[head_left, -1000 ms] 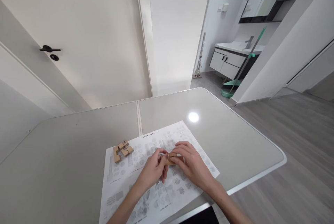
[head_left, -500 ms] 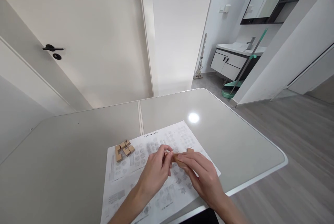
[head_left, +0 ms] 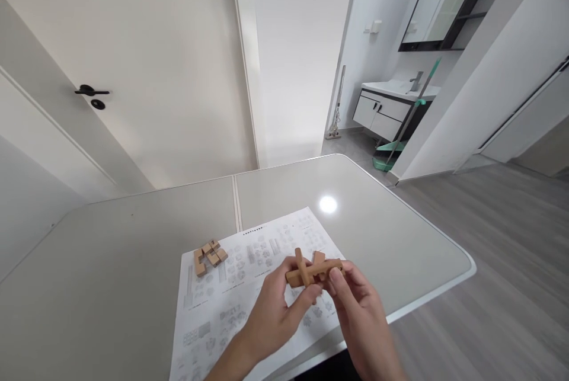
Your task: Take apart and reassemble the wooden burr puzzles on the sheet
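Over the right part of a printed sheet, my left hand [head_left: 284,298] and my right hand [head_left: 358,298] hold wooden puzzle pieces [head_left: 306,271] between them. The pieces are brown bars, one crossing another near the left fingers. My left thumb presses from below, and my right thumb lies on the right end of the long bar. How the bars fit together underneath is hidden by my fingers. Just behind them shows another wooden block [head_left: 319,257]. A small group of notched wooden blocks [head_left: 210,256] lies at the sheet's upper left.
The printed instruction sheet [head_left: 208,310], covered in small diagrams, lies on a pale table [head_left: 382,250] with a seam and a rounded right corner. Beyond stand a door [head_left: 178,73], a sink cabinet [head_left: 382,111], a mop [head_left: 336,108] and a green dustpan [head_left: 384,163].
Both hands have turned the wooden pieces and lifted them slightly, so the crossed bars now show. The fingers covered them before. The view has shifted a little.
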`<act>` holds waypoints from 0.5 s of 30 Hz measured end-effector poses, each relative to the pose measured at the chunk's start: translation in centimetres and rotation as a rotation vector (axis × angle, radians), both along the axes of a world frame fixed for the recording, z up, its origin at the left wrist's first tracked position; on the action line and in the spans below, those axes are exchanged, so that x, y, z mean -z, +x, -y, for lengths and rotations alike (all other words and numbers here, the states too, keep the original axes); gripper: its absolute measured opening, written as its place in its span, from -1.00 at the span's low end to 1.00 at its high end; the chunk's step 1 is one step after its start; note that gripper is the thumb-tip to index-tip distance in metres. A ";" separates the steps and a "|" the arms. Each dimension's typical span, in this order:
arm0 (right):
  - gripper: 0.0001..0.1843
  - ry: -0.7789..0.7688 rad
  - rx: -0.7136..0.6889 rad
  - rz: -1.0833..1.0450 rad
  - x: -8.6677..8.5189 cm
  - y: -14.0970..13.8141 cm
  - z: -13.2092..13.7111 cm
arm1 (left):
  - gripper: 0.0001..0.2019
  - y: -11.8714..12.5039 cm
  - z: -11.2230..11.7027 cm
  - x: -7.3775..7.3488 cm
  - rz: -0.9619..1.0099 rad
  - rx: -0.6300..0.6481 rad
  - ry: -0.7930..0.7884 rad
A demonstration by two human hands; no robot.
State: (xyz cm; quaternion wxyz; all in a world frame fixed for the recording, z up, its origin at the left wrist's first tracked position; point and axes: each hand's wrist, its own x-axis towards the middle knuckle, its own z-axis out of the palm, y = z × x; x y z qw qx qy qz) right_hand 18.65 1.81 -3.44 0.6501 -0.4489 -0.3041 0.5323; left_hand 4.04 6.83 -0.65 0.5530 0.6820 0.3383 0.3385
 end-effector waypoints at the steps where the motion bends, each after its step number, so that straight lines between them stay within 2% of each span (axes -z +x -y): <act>1: -0.72 -0.007 0.005 -0.005 0.0 0.0 0.0 | -0.83 0.1 0.1 0.1 0.011 -0.015 -0.013; 4: -0.70 -0.038 0.004 -0.011 -0.1 0.0 0.2 | -0.83 0.2 0.4 0.5 0.048 -0.035 -0.046; 8: -0.67 -0.092 -0.044 -0.102 0.2 -0.1 0.3 | -0.71 -0.3 0.4 0.6 0.148 0.016 -0.146; 13: -0.65 -0.091 -0.212 -0.323 -0.2 -0.5 0.1 | -0.50 -0.7 -0.2 0.9 0.388 0.309 -0.309; 15: -0.64 -0.095 -0.245 -0.351 -0.5 -0.6 0.1 | -0.46 -0.8 -0.5 1.2 0.433 0.374 -0.346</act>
